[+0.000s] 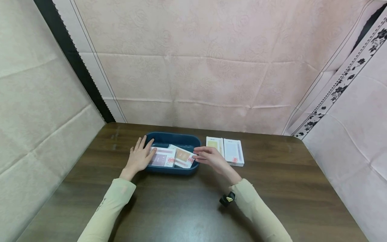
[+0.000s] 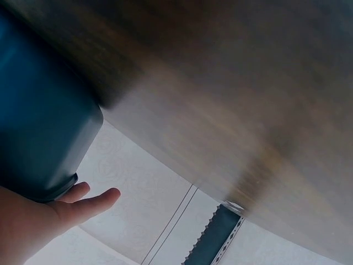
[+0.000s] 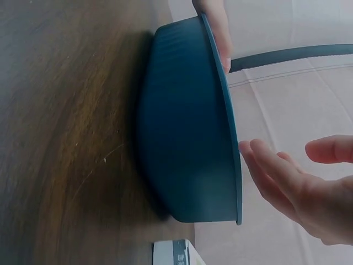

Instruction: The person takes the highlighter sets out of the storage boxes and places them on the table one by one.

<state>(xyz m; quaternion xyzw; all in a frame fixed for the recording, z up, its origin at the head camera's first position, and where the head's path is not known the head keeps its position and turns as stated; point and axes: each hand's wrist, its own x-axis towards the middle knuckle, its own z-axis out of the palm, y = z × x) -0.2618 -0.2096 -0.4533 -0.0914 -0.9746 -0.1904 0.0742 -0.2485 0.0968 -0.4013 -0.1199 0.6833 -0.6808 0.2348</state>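
Note:
A dark blue plastic basin (image 1: 172,170) stands on the table, with a white pack with a purple panel (image 1: 162,157) and a white pack with a tan panel (image 1: 183,158) lying side by side in it. My left hand (image 1: 139,157) rests over the basin's left rim, fingers spread and the thumb reaching in by the purple-panelled pack. At the right rim is my right hand (image 1: 211,158), its fingers loosely extended over the edge near the tan-panelled pack. In the right wrist view this hand (image 3: 300,190) holds nothing, and its thumb stands apart from its fingers.
Right of the basin lie a pack with a yellow-green panel (image 1: 213,143) and a stack topped by a pale blue-white pack (image 1: 233,152). A black device (image 1: 227,199) sits at the right wrist. Pale cloth (image 1: 193,80) hangs behind the brown wooden table (image 1: 169,208) and along both sides.

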